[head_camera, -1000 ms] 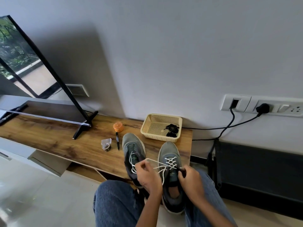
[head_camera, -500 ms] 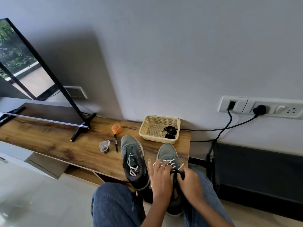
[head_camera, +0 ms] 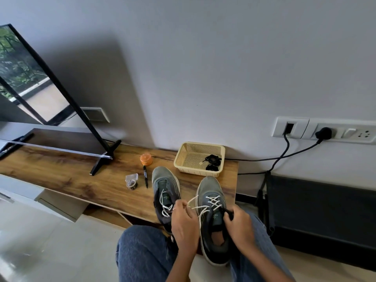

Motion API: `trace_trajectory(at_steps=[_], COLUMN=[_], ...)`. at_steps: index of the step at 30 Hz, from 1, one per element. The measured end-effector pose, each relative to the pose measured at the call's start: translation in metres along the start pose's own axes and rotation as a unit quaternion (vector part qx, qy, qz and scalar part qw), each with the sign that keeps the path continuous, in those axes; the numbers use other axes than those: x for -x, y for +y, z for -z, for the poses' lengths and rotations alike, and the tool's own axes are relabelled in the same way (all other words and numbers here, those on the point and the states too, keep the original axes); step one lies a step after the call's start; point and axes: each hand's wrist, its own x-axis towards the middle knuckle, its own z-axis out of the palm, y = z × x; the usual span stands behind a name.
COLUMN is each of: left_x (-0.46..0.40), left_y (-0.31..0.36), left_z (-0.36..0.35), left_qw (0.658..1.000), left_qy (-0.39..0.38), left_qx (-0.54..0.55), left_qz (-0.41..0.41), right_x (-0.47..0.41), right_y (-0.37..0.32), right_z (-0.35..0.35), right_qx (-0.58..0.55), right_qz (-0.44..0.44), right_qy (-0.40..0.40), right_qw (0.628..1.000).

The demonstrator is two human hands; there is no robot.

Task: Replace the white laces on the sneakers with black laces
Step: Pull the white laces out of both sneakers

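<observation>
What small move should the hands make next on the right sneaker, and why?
Probably keep drawing the white lace out: the left hand pinches a pulled loop, the right hand grips the right sneaker, and crossings remain threaded.

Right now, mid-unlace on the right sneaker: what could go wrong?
1. The left hand pulls a white lace loop sideways; it may snag in the eyelets and drag the right sneaker.
2. That sneaker overhangs the shelf edge; if the right hand loses its grip, it could tip off.
3. Black laces sit bundled in the basket, possibly tangled.
</observation>
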Motion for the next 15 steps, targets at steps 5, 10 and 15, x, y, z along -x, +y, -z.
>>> trace_trajectory(at_steps=[5, 10, 15], left_x=[-0.010, 0.003, 0.014], left_y=[0.002, -0.002, -0.028], left_z=[0.000, -0.016, -0.036], left_qw=[0.999, 0.982, 0.952], left_qy=[-0.016, -0.080, -0.113], left_qx=[-0.030, -0.104, -0.209], left_qz=[-0.033, -0.137, -0.194], right_x=[0.004, 0.006, -0.001], right_y=[-0.007, -0.012, -0.015], right_z=[-0.002, -0.003, -0.014], right_qx=[0.017, 0.088, 0.165], right_qz=[-0.003, 0.089, 0.219], right_qy=[-0.016, -0.025, -0.033], right_qw=[1.000, 0.992, 0.961])
